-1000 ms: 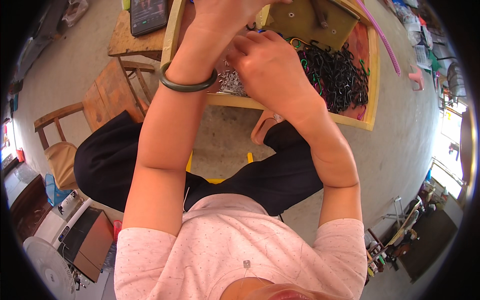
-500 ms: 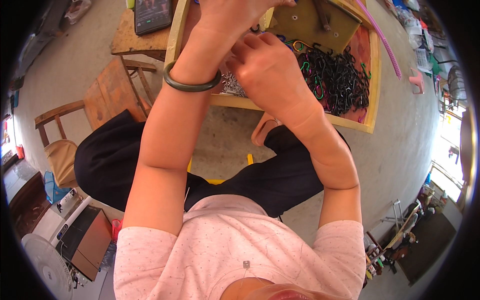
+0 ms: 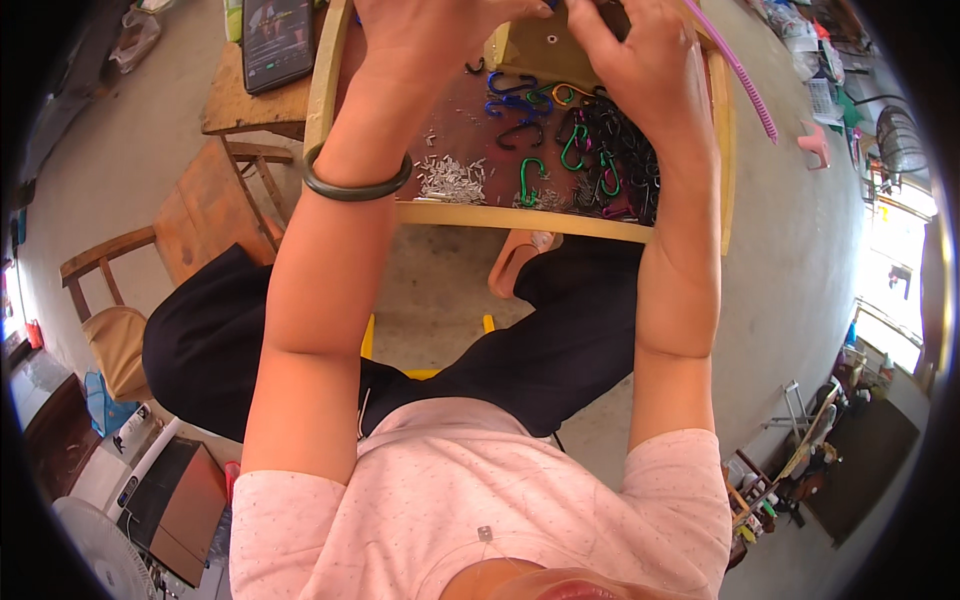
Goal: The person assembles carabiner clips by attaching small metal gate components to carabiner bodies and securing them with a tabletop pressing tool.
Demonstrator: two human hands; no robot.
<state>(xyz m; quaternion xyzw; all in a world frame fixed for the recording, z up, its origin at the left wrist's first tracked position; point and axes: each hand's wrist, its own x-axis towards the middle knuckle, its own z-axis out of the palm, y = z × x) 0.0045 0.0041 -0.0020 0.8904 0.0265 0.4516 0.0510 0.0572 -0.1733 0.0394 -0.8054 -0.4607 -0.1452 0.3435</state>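
My left hand (image 3: 440,30), with a dark bangle (image 3: 355,190) on its wrist, reaches over the wooden-rimmed tray (image 3: 520,215). Its closed fingertips are partly cut off by the top edge, next to a bit of blue too small to name. My right hand (image 3: 645,60) is over the tray's right side, fingers bent, thumb pointing toward the left fingertips; what it grips is hidden. Below the hands lie blue clips (image 3: 520,95), a green S-shaped clip (image 3: 531,182), a heap of black clips (image 3: 635,150) and a pile of small metal pins (image 3: 450,180).
A tan plate (image 3: 545,50) with a screw hole stands at the tray's far side, partly behind my right hand. A phone (image 3: 278,45) rests on a wooden stool (image 3: 250,108) at left. A wooden chair (image 3: 205,200) and a pink coiled tube (image 3: 745,85) flank the tray.
My right hand has moved up and to the right, away from the pin pile, uncovering pins and coloured clips. My left hand has shifted slightly left in the picture.
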